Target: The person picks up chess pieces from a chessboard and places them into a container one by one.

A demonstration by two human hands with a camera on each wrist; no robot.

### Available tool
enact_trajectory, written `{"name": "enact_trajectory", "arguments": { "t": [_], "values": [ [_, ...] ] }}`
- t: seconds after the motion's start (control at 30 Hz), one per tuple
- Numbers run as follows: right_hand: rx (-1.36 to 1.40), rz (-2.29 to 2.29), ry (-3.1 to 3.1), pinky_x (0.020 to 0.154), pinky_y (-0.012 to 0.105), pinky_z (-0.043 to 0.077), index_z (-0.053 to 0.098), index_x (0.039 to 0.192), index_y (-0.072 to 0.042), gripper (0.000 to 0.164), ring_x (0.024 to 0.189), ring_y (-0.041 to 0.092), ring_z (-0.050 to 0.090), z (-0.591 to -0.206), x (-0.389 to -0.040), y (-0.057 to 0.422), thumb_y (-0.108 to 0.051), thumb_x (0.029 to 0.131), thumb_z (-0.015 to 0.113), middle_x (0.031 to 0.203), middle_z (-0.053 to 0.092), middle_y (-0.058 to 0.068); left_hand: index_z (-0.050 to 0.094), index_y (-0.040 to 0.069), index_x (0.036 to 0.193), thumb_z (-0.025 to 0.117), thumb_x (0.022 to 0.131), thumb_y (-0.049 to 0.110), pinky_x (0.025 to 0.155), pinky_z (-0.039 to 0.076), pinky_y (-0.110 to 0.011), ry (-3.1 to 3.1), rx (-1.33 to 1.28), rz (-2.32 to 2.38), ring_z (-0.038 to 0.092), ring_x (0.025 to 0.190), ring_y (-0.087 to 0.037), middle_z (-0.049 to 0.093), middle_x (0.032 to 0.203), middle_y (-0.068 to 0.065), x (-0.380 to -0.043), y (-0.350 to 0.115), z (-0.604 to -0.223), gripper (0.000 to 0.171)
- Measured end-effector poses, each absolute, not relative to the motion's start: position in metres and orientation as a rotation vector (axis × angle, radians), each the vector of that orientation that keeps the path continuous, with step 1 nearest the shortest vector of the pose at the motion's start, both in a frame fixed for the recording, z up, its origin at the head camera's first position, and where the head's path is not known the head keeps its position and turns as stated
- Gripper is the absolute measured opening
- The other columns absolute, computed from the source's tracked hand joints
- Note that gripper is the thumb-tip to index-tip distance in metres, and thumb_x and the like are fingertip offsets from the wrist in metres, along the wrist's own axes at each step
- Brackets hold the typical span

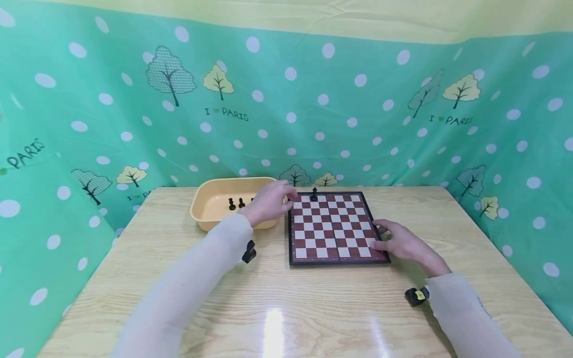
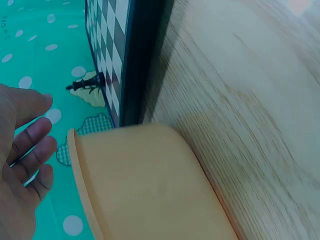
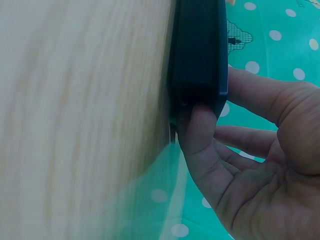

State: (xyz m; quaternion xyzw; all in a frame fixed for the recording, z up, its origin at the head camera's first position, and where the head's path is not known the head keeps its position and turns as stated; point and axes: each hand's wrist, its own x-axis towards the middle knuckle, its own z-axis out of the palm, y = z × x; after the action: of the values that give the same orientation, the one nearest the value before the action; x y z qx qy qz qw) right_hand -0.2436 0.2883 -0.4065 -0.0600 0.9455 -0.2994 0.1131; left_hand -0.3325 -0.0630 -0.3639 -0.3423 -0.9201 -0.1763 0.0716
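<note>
A magnetic-style folding chessboard [image 1: 333,226] with dark red and white squares lies flat on the table. One black chess piece [image 1: 314,195] stands upright on its far row, left of the fold. My left hand [image 1: 272,200] hovers over the right side of a yellow plastic basin [image 1: 210,223], beside the board's far left corner. Its fingers are loosely bent, and nothing shows between them in the left wrist view. At the board's right edge, my right hand [image 1: 398,241] holds the rim, the thumb on top and a finger against the side, as the right wrist view shows.
Several black chess pieces [image 1: 232,204] stand inside the basin, some hidden behind my left hand. The wooden table [image 1: 286,303] reaches back to a green dotted curtain [image 1: 291,114], which also hangs along both sides.
</note>
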Motion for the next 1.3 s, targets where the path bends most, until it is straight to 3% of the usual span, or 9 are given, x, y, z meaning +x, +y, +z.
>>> {"name": "enact_trajectory", "arguments": {
  "t": [0.3,0.53,0.87,1.3],
  "values": [
    [-0.172,-0.877,2.773,0.084,0.045,0.047,0.035,0.142,0.004,0.071,0.101,0.031,0.054,-0.406,-0.244,0.288,-0.022,0.086,0.071,0.118,0.053,0.023,0.069,0.012,0.107,0.067,0.085,0.014,0.075,0.047,-0.023,-2.774,-0.993,-0.470,0.053,0.084,-0.010,0.059,0.092,0.003,-0.341,-0.041,-0.365,0.021],
    [-0.164,-0.883,2.771,0.084,0.045,0.047,0.035,0.142,0.004,0.072,0.101,0.031,0.053,-0.406,-0.243,0.288,-0.023,0.086,0.071,0.119,0.052,0.024,0.068,0.010,0.110,0.066,0.086,0.015,0.080,0.047,-0.024,-2.813,-1.021,-0.459,0.055,0.089,-0.012,0.063,0.100,-0.002,-0.347,-0.028,-0.365,0.024],
    [-0.156,-0.864,2.775,0.084,0.044,0.047,0.034,0.143,0.004,0.072,0.101,0.032,0.053,-0.405,-0.243,0.290,-0.023,0.086,0.071,0.119,0.052,0.024,0.068,0.013,0.107,0.064,0.087,0.017,0.080,0.048,-0.024,-2.809,-1.015,-0.411,0.055,0.089,-0.011,0.060,0.097,0.003,-0.358,-0.014,-0.370,0.021],
    [-0.152,-0.855,2.781,0.082,0.043,0.048,0.035,0.143,0.002,0.072,0.100,0.031,0.054,-0.407,-0.246,0.288,-0.023,0.086,0.070,0.120,0.052,0.023,0.064,0.014,0.119,0.065,0.088,0.018,0.084,0.048,-0.030,-2.868,-0.902,-0.442,0.057,0.095,-0.015,0.061,0.107,0.000,-0.373,-0.005,-0.377,0.031]
  ]
}}
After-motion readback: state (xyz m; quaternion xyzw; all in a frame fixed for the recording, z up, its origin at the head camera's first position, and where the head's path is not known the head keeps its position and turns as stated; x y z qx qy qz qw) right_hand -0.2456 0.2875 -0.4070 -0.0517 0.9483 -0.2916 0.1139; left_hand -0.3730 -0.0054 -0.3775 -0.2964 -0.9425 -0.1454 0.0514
